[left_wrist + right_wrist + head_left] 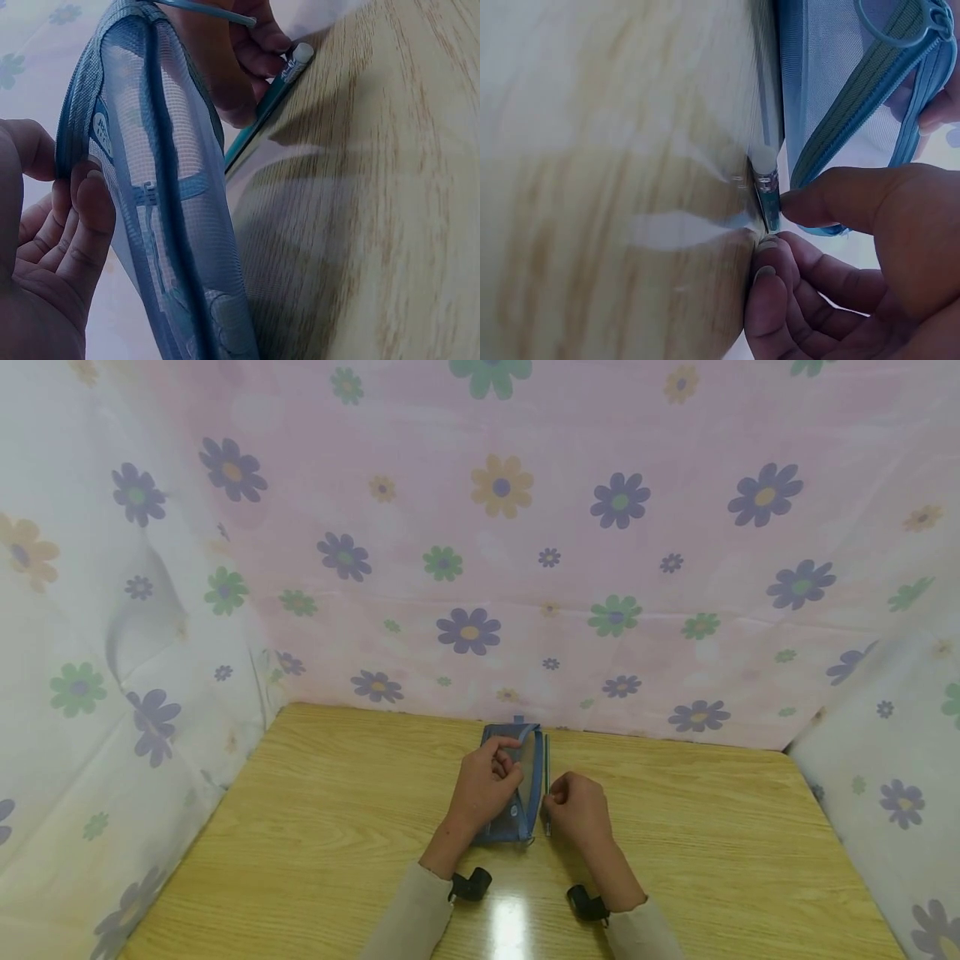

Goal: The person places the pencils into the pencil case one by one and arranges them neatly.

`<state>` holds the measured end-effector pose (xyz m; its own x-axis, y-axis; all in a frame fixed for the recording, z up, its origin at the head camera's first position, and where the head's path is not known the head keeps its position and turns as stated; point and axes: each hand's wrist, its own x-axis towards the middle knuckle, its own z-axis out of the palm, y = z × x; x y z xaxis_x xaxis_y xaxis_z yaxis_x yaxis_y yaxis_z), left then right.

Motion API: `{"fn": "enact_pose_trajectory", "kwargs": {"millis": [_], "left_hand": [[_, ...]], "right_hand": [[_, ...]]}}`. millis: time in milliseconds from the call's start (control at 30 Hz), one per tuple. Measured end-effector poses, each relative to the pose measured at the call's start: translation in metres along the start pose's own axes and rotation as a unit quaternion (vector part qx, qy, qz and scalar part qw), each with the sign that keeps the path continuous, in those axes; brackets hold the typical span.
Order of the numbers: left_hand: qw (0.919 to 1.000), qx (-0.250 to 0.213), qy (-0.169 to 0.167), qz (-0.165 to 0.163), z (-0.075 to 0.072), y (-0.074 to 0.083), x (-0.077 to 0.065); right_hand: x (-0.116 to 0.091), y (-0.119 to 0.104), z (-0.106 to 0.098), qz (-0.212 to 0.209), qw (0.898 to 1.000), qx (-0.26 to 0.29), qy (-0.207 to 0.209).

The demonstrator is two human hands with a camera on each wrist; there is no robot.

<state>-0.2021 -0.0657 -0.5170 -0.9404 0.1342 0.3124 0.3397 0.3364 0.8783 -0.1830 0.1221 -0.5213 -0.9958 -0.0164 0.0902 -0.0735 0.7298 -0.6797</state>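
A blue mesh pencil case point(498, 829) with a zipper lies on the table, its zipped mouth gaping. My left hand point(480, 785) pinches the zipper edge of the case between thumb and finger, as the left wrist view shows. Just right of the case, a green pencil point(547, 758) with a white eraser lies along the tabletop. The thumb and fingertips of my right hand point(581, 810) pinch this pencil point(767, 180) close behind its eraser end. In the left wrist view, a ring-shaped zipper pull point(214, 10) hangs at the top of the case.
The wood-grain table point(337, 802) stretches out on both sides of the case. A flowered cloth point(420, 527) stands behind it and along both sides. Black wrist cameras point(472, 885) sit at both cuffs, low over the table.
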Motion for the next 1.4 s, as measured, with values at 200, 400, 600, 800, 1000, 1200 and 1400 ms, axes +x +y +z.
{"fn": "enact_pose_trajectory", "kwargs": {"millis": [200, 400, 600, 800, 1000, 1200, 1400], "left_hand": [[1.0, 0.0, 0.001, 0.006, 0.001, 0.0, 0.0], [1.0, 0.003, -0.002, 0.007, 0.001, -0.001, 0.0], [0.9999, -0.001, -0.002, 0.014, 0.001, -0.001, 0.0], [0.9998, -0.003, 0.0, 0.021, 0.001, -0.001, -0.001], [0.9998, -0.001, 0.002, 0.018, 0.001, -0.001, 0.0], [0.9998, 0.001, 0.002, 0.018, 0.001, -0.001, 0.0], [0.9998, 0.0, 0.002, 0.018, 0.002, 0.0, 0.0]], "right_hand": [[-0.001, 0.0, -0.001, 0.016, 1.0, -0.004, -0.002], [-0.002, -0.002, -0.004, 0.056, 0.998, -0.025, -0.011], [-0.003, -0.004, -0.008, 0.077, 0.996, -0.053, -0.013], [-0.004, -0.005, -0.01, 0.091, 0.991, -0.093, -0.02], [-0.004, -0.004, -0.009, 0.11, 0.988, -0.107, -0.029], [-0.004, -0.004, -0.011, 0.118, 0.985, -0.119, -0.027], [-0.004, -0.004, -0.014, 0.124, 0.985, -0.116, -0.035]]}}
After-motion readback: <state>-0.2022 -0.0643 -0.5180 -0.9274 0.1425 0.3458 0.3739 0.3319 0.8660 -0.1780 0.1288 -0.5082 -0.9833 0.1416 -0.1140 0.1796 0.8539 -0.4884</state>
